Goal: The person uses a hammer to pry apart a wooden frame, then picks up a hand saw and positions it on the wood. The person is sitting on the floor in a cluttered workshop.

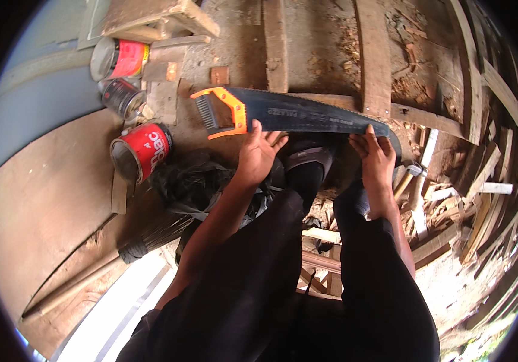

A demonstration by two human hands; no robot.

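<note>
A hand saw [301, 114] with a dark blade and an orange-and-black handle lies across in front of me, handle to the left, tip to the right, teeth facing away. My left hand [258, 155] pinches the blade's near edge close to the handle, thumb on top, with the other fingers partly spread. Toward the tip, my right hand [376, 155] grips the same edge with thumb and fingertips. The fingers beneath the blade are partly hidden. Below the saw are my legs in dark trousers and a shoe [310, 158].
Red cans [144, 151] and a dark can [121, 98] stand at left, near a black plastic bag [195, 181] and a broom [144, 238]. Wooden beams [375, 60] run beyond the saw. A hammer [414, 171] and scrap wood [482, 175] lie to the right.
</note>
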